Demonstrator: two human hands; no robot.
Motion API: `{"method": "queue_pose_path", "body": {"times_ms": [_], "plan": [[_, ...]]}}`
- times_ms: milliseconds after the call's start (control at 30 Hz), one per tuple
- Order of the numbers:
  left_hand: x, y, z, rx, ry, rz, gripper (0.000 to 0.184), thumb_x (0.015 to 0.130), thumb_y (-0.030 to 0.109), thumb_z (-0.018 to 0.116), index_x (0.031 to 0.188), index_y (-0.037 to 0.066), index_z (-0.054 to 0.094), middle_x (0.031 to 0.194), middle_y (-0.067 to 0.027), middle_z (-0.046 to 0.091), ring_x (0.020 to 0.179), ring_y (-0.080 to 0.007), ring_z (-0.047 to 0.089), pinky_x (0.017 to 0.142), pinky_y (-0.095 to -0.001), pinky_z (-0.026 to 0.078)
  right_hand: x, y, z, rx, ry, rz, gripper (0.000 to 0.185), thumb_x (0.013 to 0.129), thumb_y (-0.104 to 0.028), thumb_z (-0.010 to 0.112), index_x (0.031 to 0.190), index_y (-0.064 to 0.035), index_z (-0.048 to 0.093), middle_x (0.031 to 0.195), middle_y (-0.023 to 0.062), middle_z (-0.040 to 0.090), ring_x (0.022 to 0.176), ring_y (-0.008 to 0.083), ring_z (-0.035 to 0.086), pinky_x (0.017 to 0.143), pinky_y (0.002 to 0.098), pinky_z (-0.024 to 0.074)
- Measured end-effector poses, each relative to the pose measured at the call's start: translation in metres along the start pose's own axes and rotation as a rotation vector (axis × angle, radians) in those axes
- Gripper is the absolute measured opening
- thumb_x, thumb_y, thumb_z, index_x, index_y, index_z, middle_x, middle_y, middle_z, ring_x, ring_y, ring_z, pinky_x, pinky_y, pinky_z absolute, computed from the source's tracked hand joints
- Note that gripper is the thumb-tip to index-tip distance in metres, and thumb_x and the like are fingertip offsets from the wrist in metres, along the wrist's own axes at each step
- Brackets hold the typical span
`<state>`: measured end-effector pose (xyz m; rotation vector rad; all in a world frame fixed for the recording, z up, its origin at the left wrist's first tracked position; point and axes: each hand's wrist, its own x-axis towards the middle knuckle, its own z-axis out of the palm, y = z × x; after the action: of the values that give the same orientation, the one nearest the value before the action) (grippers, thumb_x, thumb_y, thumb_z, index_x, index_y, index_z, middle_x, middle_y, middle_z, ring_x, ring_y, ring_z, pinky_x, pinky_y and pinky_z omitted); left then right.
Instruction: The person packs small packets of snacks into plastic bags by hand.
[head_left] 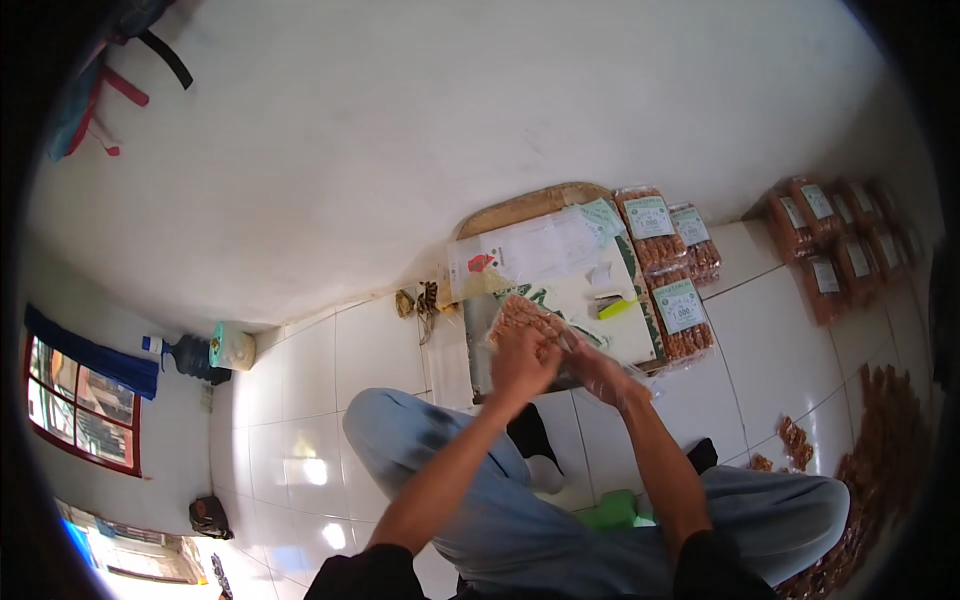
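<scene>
A clear plastic bag of brown snacks (pixel 524 314) is held in front of me, above the near edge of a low board. My left hand (pixel 524 368) has its fingers curled against the filled part of the bag. At the bag's other end, my right hand (pixel 598 374) grips the loose clear plastic. On the board lie a yellow-green stapler or cutter (pixel 615 307), whose kind I cannot make out, a small white paper piece (pixel 600 275) and a stack of clear printed bags (pixel 530 247). Green printed labels (pixel 603 216) sit at its far corner.
Labelled snack packs (pixel 683 308) stand along the board's right side. More packs (pixel 855 255) are stacked by the wall. Loose brown snacks (pixel 880 450) are piled at the right on the tiled floor (pixel 300 400). A green object (pixel 612 510) lies between my legs.
</scene>
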<state>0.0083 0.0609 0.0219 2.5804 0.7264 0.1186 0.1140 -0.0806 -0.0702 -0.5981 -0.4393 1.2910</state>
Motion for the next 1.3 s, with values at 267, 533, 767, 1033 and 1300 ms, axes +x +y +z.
{"method": "queue_pose_path", "body": {"times_ms": [267, 533, 767, 1033, 1300], "plan": [[0.059, -0.084, 0.026, -0.172, -0.084, -0.174, 0.078, 0.092, 0.048, 0.054, 0.143, -0.006, 0.031, 0.145, -0.0274, 0.037, 0.134, -0.0430, 0.036, 0.111, -0.0465, 0.031, -0.001, -0.030, 0.046, -0.234, 0.166, 0.076, 0.073, 0.099, -0.053, 0.038, 0.156, -0.0142, 0.014, 0.158, 0.0036, 0.023, 0.137, 0.0256, 0.035, 0.110, 0.0411, 0.0294], [0.048, -0.095, 0.046, -0.130, 0.134, -0.023, 0.070, 0.093, 0.046, 0.055, 0.139, -0.003, 0.038, 0.134, -0.0273, 0.050, 0.123, -0.0432, 0.047, 0.105, -0.0488, 0.036, -0.010, -0.002, -0.009, -0.175, 0.223, 0.104, 0.080, 0.096, -0.055, 0.049, 0.155, -0.0141, 0.015, 0.159, 0.0112, 0.019, 0.140, 0.0292, 0.033, 0.111, 0.0405, 0.0326], [0.048, -0.093, 0.046, -0.061, 0.071, -0.056, 0.073, 0.096, 0.049, 0.048, 0.145, -0.003, 0.033, 0.143, -0.0265, 0.041, 0.132, -0.0419, 0.040, 0.110, -0.0471, 0.031, -0.137, -0.065, -0.028, -0.265, 0.165, 0.440, 0.061, 0.097, -0.030, 0.059, 0.148, -0.0088, 0.034, 0.149, 0.0072, 0.039, 0.135, 0.0196, 0.040, 0.112, 0.0330, 0.0340], [0.062, -0.062, 0.019, 0.117, 0.115, -0.027, 0.077, 0.094, 0.048, 0.053, 0.143, -0.007, 0.034, 0.146, -0.0283, 0.037, 0.137, -0.0409, 0.035, 0.114, -0.0434, 0.027, -0.380, -0.081, -0.151, -1.609, 0.961, 1.107, 0.049, 0.082, -0.031, 0.067, 0.122, -0.0045, 0.056, 0.111, 0.0167, 0.065, 0.105, 0.0295, 0.063, 0.078, 0.0452, 0.0562], [0.027, 0.071, -0.083, 0.087, -0.292, 0.168, 0.070, 0.093, 0.046, 0.056, 0.142, -0.002, 0.040, 0.148, -0.0233, 0.038, 0.138, -0.0342, 0.036, 0.114, -0.0393, 0.028, -0.433, -0.002, -0.110, -1.517, 1.407, 0.966, 0.097, 0.074, -0.064, 0.066, 0.149, -0.0140, 0.029, 0.143, 0.0263, 0.038, 0.123, 0.0441, 0.049, 0.101, 0.0524, 0.0440]]}}
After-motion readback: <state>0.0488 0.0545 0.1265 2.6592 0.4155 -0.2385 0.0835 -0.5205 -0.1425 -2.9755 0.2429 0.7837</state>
